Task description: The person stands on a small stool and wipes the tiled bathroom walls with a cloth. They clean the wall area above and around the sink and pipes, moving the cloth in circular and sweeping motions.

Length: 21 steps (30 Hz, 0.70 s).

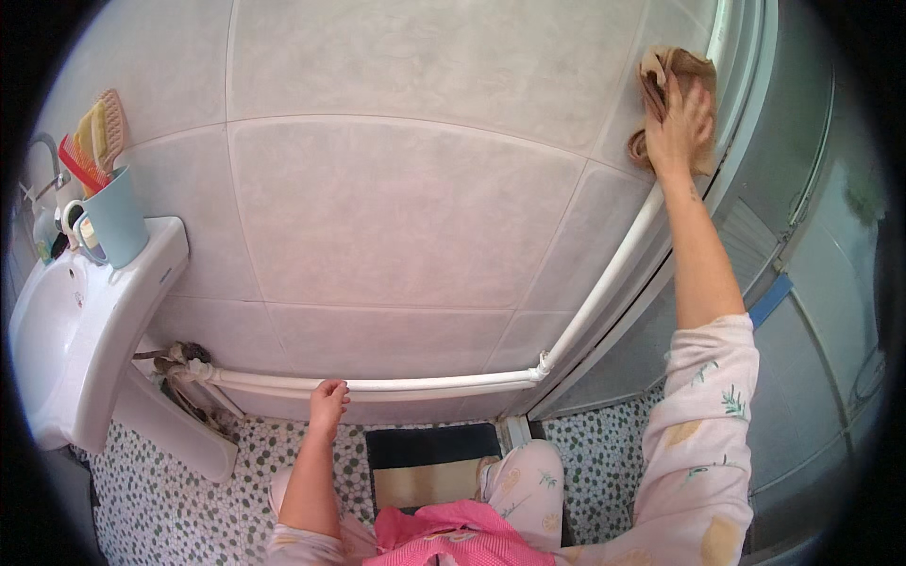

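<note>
A folded brown cloth (697, 152) is pressed flat by my right hand (678, 131) against the tiled wall (403, 212), high up beside the door frame. It covers part of the upright white pipe (612, 272), which shows both above and below it. My left hand (329, 407) hangs low with its fingers curled and nothing visible in them. In the picture it overlaps the horizontal white pipe (439, 385) near the floor; whether it touches the pipe, I cannot tell.
A white washbasin (166, 244) at left carries a blue mug (120, 219) with a red comb (81, 163) and brushes. Dark, grimy fittings (177, 357) sit below it. A black and tan mat (428, 449) lies on the pebble-patterned floor (177, 502). The door frame (747, 127) borders my right.
</note>
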{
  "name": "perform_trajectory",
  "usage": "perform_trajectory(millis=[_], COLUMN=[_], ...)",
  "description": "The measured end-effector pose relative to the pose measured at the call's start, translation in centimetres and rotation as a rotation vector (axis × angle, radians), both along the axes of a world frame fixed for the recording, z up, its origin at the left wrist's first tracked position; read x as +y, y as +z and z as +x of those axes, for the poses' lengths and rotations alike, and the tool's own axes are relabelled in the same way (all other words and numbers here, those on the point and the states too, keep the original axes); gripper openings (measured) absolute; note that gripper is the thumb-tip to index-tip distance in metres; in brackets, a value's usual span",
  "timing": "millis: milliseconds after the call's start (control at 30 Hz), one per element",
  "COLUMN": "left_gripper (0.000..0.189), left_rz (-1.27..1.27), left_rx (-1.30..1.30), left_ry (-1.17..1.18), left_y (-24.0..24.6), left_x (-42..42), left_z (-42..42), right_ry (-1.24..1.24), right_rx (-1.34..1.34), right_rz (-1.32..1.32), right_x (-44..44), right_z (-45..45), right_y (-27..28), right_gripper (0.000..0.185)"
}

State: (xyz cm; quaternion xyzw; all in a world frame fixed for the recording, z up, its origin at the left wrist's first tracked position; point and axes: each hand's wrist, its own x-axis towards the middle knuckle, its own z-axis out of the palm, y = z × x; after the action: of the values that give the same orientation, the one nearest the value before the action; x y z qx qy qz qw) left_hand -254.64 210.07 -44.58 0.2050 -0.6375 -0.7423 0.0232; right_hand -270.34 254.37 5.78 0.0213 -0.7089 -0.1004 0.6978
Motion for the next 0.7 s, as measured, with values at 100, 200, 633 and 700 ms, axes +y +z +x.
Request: perform_trajectory(millis=[100,200,633,700], left_gripper=[0.018,0.020,0.017,0.017], left_rz=[0.010,0.017,-0.012,-0.001], left_rx=[0.008,0.025,-0.003,-0.015], left_ry=[0.007,-0.018,0.029,0.035], left_y=[-0.9,-1.2,-0.6,-1.1], left_x=[-0.6,-0.6,-1.2,-1.1], left_z=[-0.2,0.0,0.5,0.3], right_ry=[0.361,0.385,0.481,0.523], right_rx=[-0.048,-0.093,-0.688,-0.588], right_rz=[-0.140,-0.023,0.873,0.631], right_x=[-3.3,-5.5,-6.3,-6.4], right_z=[-2.3,-2.5,0.2,0.7], right_y=[-2.9,-11.7,-26.0,-18.9], right_gripper=[0.064,0.079,0.043,0.046])
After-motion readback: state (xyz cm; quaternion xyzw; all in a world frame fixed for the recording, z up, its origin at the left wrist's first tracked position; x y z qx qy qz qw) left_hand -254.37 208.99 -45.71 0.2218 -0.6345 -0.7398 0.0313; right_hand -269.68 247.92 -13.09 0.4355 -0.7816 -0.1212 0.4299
